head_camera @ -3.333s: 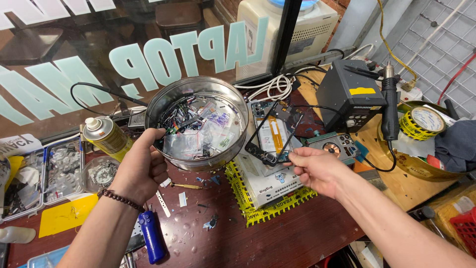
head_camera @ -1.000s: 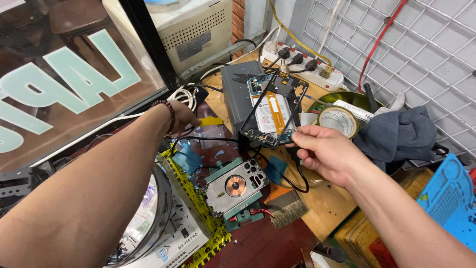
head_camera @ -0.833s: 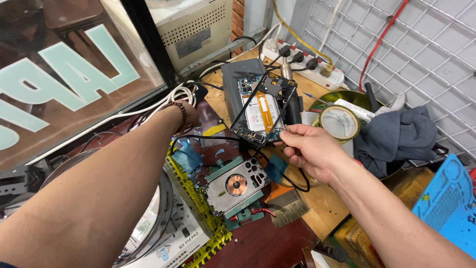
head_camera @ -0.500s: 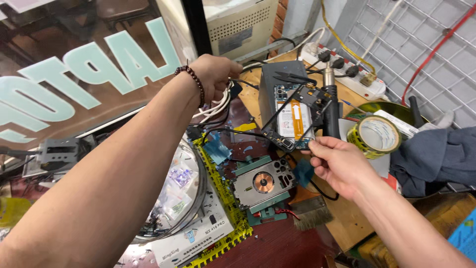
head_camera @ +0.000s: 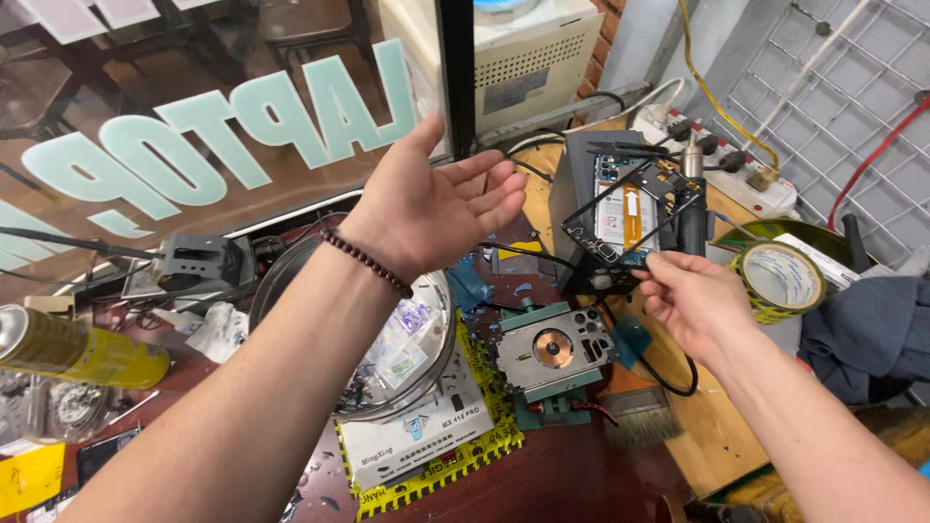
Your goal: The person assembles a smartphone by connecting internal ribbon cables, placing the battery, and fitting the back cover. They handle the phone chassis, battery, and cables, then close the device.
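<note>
My right hand pinches the lower edge of a thin black phone frame between thumb and fingertips, holding it tilted up over the back of the table. The frame is a slim dark rectangle, open in the middle, so I can see straight through it to the opened phone lying behind, with its white inner plate, an orange strip down the centre and a dark board along the top. The frame's lower edge carries a short bluish piece just beside my fingertips.

My left hand is empty, held up in the air with the palm turned upward and the fingers spread loosely, above the rim of the metal bowl of small parts and little bags. A beaded bracelet circles that wrist.

Below the frame, a grey phone back panel with a copper coil sits in a green holder. A roll of yellow tape lies to the right of my right hand, near a dark cloth.
</note>
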The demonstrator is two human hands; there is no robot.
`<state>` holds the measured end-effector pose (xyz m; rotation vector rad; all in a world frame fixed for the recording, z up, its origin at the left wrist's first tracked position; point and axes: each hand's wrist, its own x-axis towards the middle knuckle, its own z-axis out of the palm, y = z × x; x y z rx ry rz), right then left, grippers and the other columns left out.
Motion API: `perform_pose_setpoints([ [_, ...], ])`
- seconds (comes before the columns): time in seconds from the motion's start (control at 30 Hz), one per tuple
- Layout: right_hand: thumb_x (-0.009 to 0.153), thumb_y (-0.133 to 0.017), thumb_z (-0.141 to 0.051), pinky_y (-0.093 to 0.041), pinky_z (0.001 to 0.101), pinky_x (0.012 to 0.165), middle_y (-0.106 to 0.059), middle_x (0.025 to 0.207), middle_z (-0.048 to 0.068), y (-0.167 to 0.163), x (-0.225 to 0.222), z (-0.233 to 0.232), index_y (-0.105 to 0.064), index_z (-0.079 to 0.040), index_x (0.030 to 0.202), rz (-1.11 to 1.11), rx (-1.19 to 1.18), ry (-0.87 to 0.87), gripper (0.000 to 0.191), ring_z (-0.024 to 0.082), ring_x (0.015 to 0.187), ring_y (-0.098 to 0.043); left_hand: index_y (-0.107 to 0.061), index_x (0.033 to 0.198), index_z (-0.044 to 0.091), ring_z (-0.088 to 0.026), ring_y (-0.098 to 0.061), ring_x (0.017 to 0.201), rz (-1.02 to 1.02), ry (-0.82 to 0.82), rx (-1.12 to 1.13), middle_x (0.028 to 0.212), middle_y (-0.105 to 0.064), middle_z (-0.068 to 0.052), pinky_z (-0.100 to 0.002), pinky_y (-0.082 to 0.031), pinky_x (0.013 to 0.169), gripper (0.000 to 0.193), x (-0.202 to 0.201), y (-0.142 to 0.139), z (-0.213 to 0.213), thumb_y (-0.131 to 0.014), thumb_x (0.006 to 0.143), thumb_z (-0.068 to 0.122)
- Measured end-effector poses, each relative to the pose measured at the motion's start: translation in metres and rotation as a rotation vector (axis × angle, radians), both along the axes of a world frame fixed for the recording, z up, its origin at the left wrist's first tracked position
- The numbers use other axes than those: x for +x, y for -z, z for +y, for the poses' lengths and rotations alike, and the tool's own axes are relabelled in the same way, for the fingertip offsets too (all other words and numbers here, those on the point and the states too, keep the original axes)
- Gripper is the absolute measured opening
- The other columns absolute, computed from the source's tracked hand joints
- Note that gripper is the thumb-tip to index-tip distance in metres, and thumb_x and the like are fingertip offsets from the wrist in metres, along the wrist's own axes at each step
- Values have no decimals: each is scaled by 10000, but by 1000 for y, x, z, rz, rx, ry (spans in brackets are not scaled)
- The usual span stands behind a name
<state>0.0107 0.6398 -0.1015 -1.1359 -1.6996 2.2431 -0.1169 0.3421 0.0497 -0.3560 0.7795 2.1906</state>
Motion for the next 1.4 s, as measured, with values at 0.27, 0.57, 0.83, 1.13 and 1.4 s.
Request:
perform_pose_setpoints([
  [0.27, 1028, -644, -242, -503, 292, 558, -706, 955, 64, -44, 18, -34, -636, -40, 1113, -28, 377, 70, 220, 150, 695, -663, -337, 1446, -148, -445, -483, 1350, 3, -85, 323, 1453, -455, -342, -526, -449, 1083, 896, 59, -7, -60, -333, 970, 611],
  [0.57, 942, -692, -118, -510, 258, 519, -710, 817, 39, -112, -15, -177, -727, -27, 1087, 334, 575, -575, 174, 83, 620, -629, -461, 1436, -76, -309, -682, 1149, 28, -334, 94, 1319, -612, -229, -377, -560, 990, 498, 93, 18, -155, -531, 943, -53],
  [0.83, 812, -752, -152, -555, 437, 842, -741, 1096, 143, -107, -40, -296, -740, -63, 1132, 875, 1336, -1163, 333, 359, 980, -699, -492, 1453, 27, -226, -644, 1104, 91, -485, -89, 1269, -636, -134, -356, -558, 995, 524, 123, 52, -251, -606, 942, 8],
  [1.13, 828, -715, -190, -525, 460, 905, -738, 1094, 80, -114, -42, -324, -762, -151, 1157, 293, 1448, -1366, 335, 320, 1042, -679, -518, 1365, -54, -272, -678, 1150, -29, -543, -58, 1229, -636, -193, -368, -536, 1004, 457, 125, 67, -263, -589, 913, -44],
  [1.4, 837, -708, -234, -560, 412, 874, -769, 991, 71, -103, -53, -316, -790, -118, 1003, 270, 1282, -1568, 219, 279, 981, -722, -604, 1139, 20, -248, -686, 1009, 32, -460, -132, 1031, -665, -89, -382, -601, 926, 237, 112, 67, -258, -642, 906, 45],
])
